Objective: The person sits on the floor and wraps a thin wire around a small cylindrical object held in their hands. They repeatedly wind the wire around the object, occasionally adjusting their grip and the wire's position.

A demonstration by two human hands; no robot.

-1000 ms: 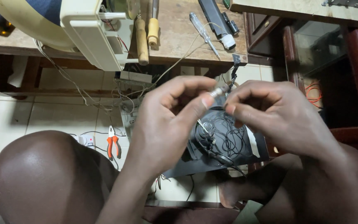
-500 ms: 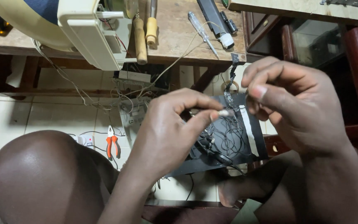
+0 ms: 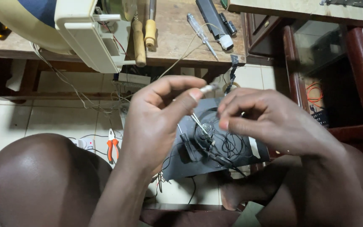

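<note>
My left hand [image 3: 160, 122] pinches the end of a thin pale wire [image 3: 208, 88] between thumb and forefinger, held above a dark panel [image 3: 215, 147]. My right hand [image 3: 269, 124] is right beside it with its fingers curled and pinched together near the same wire; what lies between its fingertips is hidden. The dark panel rests on the floor below both hands and carries a small speaker-like part and a tangle of thin black wires [image 3: 227, 145]. The pale wire runs up toward the wooden workbench [image 3: 177, 46].
A cream appliance housing [image 3: 85, 38], wooden-handled tools [image 3: 138, 40], a screwdriver [image 3: 200, 33] and a black bar-shaped object [image 3: 213, 17] lie on the bench. Orange-handled pliers [image 3: 112, 145] and a white socket strip [image 3: 85, 144] sit on the tiled floor. My knee [image 3: 43, 180] fills the lower left. A dark wooden cabinet [image 3: 337, 63] stands right.
My right hand has dropped from beside the bench edge and closed in toward my left hand. The left hand has lifted the wire end slightly.
</note>
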